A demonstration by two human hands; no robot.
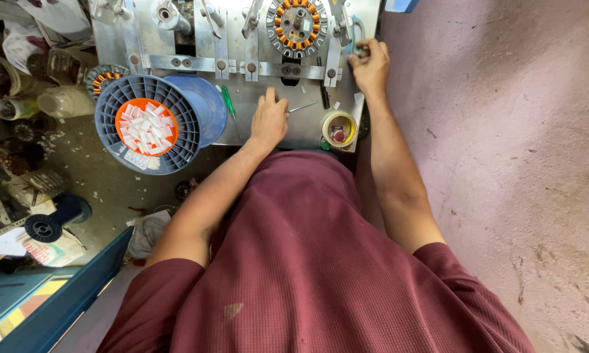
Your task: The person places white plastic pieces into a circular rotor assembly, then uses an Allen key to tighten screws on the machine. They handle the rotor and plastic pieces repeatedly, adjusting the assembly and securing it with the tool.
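Pink rough floor surrounds a metal desk point(307, 124). On it, the left hand point(269, 121) lies flat, fingers spread, beside a thin metal pin point(303, 106). Right hand point(370, 64) pinches a small teal piece point(359, 49) near the copper-wound stator point(297, 25).

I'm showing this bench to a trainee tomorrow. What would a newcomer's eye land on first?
Probably the big blue plastic spool at the left, its orange centre filled with small white strips. Next, the round metal stator with orange windings, mounted at the top of the grey metal winding jig. The left hand rests flat on the jig, while the right hand grips something at its right edge.
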